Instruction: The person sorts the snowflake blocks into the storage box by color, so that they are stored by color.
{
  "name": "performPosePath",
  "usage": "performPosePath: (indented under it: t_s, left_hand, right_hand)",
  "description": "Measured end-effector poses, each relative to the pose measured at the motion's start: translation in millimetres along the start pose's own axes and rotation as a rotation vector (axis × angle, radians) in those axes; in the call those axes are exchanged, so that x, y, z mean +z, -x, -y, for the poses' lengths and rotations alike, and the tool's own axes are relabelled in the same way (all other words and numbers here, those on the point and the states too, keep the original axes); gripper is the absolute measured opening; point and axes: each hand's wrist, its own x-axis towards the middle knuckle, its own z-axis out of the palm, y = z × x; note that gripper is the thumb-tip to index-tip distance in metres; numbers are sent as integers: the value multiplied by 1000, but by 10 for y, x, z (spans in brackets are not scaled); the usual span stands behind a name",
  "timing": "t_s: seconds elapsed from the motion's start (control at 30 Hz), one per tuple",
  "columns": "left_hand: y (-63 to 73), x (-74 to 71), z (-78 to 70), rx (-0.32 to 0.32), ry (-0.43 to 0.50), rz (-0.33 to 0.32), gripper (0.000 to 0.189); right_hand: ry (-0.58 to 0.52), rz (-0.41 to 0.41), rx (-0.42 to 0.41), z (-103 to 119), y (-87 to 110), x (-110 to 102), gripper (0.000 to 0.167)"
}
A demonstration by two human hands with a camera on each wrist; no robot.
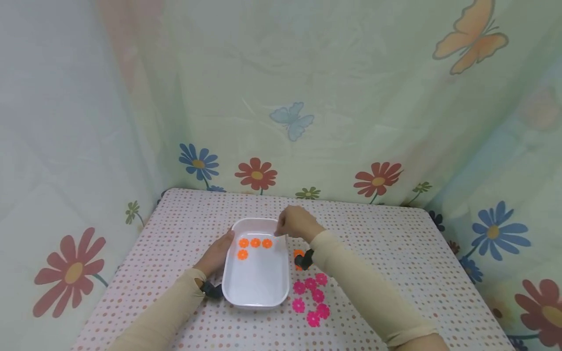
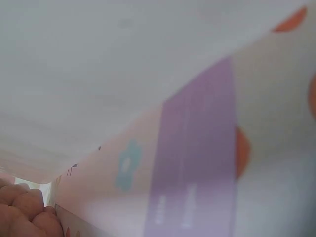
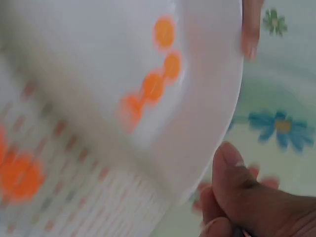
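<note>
A white rectangular tray (image 1: 256, 287) lies on the dotted tablecloth. Inside are several small orange flower pieces (image 1: 255, 243), three in a row near the far end and another below the leftmost. My left hand (image 1: 217, 254) holds the tray's left side at the rim; its curled fingers (image 2: 29, 207) show beside the tray wall in the left wrist view. Over the far right corner is my right hand (image 1: 298, 223), its thumb (image 3: 229, 158) and fingers curled close together right at the rim. Whether anything sits between those fingertips I cannot tell.
Several pink flower pieces (image 1: 317, 295) lie scattered right of the tray. More orange flower pieces (image 1: 299, 253) are on the cloth under my right wrist, partly covered by a black wrist strap (image 1: 305, 260). A printed curtain (image 1: 307, 161) stands behind the table (image 1: 373, 234).
</note>
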Motion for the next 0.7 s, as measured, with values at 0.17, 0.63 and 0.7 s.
performPosePath:
  t_s: [0.17, 0.63, 0.7]
  left_hand:
    - [28, -56, -42, -22, -33, -8, 91]
    - [90, 5, -92, -39, -38, -9, 86]
    - [84, 23, -97, -33, -37, -6, 86]
  right_hand:
    - [45, 42, 70, -594, 77, -18, 11]
    - [77, 21, 177, -716, 102, 477, 22]
    - [92, 29, 193, -702, 123, 474, 21]
